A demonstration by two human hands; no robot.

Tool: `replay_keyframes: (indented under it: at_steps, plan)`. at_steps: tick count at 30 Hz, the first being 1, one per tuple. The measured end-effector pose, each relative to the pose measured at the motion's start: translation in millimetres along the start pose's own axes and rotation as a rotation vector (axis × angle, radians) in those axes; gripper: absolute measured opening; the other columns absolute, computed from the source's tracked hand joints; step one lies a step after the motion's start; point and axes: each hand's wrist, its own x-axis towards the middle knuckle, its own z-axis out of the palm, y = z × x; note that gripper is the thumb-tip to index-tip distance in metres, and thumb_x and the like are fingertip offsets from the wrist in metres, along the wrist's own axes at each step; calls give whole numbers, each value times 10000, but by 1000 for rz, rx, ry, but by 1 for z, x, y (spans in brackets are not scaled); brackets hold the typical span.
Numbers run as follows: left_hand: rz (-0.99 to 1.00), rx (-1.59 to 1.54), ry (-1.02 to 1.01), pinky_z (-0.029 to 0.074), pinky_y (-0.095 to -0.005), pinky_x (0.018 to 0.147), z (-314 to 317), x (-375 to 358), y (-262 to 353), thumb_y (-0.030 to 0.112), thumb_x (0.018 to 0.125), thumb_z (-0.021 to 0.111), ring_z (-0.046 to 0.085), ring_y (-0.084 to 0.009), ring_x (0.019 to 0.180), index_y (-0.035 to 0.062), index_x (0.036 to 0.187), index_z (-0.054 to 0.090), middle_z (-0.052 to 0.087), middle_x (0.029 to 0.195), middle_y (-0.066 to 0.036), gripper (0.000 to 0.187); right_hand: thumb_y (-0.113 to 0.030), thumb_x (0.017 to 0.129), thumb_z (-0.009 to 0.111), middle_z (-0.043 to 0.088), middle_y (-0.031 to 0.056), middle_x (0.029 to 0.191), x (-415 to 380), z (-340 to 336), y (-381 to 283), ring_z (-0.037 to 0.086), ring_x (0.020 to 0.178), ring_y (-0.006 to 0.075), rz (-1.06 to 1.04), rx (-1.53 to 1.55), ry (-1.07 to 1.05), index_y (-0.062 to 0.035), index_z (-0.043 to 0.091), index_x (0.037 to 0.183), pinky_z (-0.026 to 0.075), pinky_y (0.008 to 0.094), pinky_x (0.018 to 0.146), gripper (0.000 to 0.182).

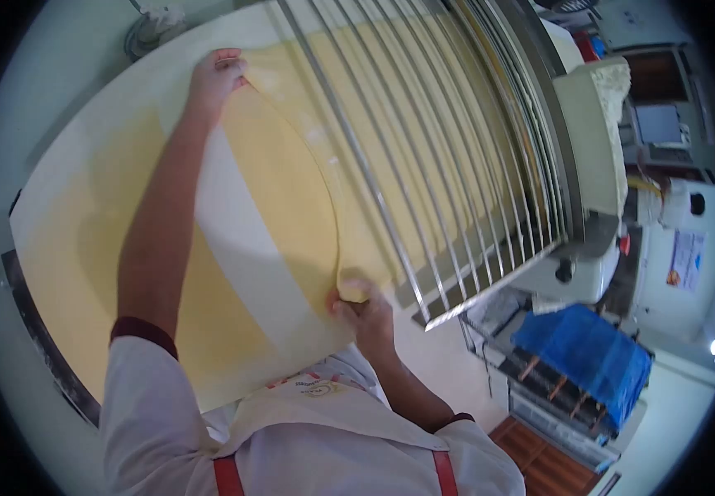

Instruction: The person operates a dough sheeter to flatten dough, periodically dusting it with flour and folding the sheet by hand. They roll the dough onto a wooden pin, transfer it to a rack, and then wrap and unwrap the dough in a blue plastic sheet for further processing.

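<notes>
Left fingers (pixel 229 61) and blurred right fingers (pixel 346 311) pinch the edge of a broad, pale-yellow, dough-like sheet (pixel 287 182) between them. Uneven pulling could tear it. Beyond them, a silver metal barred guard (pixel 380 199) limits reach (knuckles might knock it); opposite, room opens over the flat white desk (pixel 138 124), its edge beside the right fingers.

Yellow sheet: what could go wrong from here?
1. The left hand and right hand grip the yellow sheet at two spots, with a bowed edge between; uneven pull might skew or tear it.
2. The sheet runs beneath the metal bars, so lifting it could make it catch there.
3. The right hand, nearer the bars' lower end, might knock them.
</notes>
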Motion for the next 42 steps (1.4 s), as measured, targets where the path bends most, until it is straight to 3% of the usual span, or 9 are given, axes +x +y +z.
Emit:
replay_keyframes:
  at_steps: [6, 15, 20, 21, 23, 27, 31, 35, 42]
  plan:
    - [650, 921, -163, 296, -487, 1057, 145, -176, -15, 205, 729, 715, 407, -353, 1255, 64, 1337, 424, 447, 1344, -184, 688, -94, 818, 673, 639, 118, 1088, 1, -93, -146, 640, 973, 229, -360, -720, -773, -59, 561, 1187, 516, 345, 825, 387]
    - [456, 1363, -305, 224, -482, 1107, 245, -317, -35, 322, 862, 582, 344, -241, 1333, 210, 1278, 533, 404, 1412, -74, 434, -174, 862, 640, 617, 82, 786, -49, -378, -268, 590, 631, 118, -859, -639, 275, 15, 574, 1117, 442, 194, 513, 324]
    - [291, 1027, 319, 444, -412, 916, 252, -343, -20, 107, 831, 579, 556, -307, 1080, 34, 1113, 588, 619, 1080, -158, 291, -120, 864, 620, 595, 45, 764, -18, -480, -241, 486, 563, 68, -1029, -561, 366, 16, 631, 910, 378, 214, 506, 144]
    - [565, 1155, 452, 465, -350, 881, 237, -353, -36, 79, 873, 551, 595, -285, 1005, -3, 1083, 587, 624, 1071, -157, 228, -110, 846, 627, 609, 61, 760, -10, -490, -240, 499, 563, 71, -1186, -643, 309, 11, 640, 899, 392, 223, 515, 133]
    - [212, 585, 807, 440, -308, 880, 246, -393, -48, 92, 898, 541, 597, -206, 947, -41, 1018, 608, 641, 996, -137, 191, -80, 794, 658, 613, 50, 695, -11, -481, -254, 499, 510, 87, -1396, -719, 93, -11, 655, 884, 406, 235, 518, 114]
    - [310, 488, 1080, 448, -266, 787, 333, -478, -46, 112, 920, 524, 562, -131, 805, -4, 933, 606, 613, 833, -75, 143, -96, 720, 702, 524, 0, 538, -19, -477, -275, 469, 419, 140, -1264, -937, -242, -53, 660, 897, 394, 246, 470, 187]
    - [181, 34, 676, 451, -245, 676, 471, -542, -68, 104, 882, 553, 575, -103, 739, 10, 835, 605, 620, 779, -56, 118, -85, 731, 699, 530, 17, 601, -10, -485, -285, 506, 465, 180, -1377, -1001, -546, -50, 627, 945, 425, 290, 463, 229]
    - [357, 516, 117, 484, -342, 626, 631, -525, -40, 147, 744, 702, 606, -240, 707, 16, 829, 570, 610, 774, -125, 204, -48, 740, 680, 584, 94, 792, 8, -509, -299, 582, 675, 218, -1568, -1041, -872, -29, 618, 1016, 459, 329, 562, 284]
    - [408, 748, 807, 418, -353, 522, 737, -500, -127, 250, 633, 717, 521, -292, 537, 37, 670, 532, 530, 609, -108, 284, -108, 812, 575, 506, 178, 1207, 61, -532, -322, 461, 1173, 332, -1873, -911, -1347, 46, 513, 1151, 363, 411, 1000, 377]
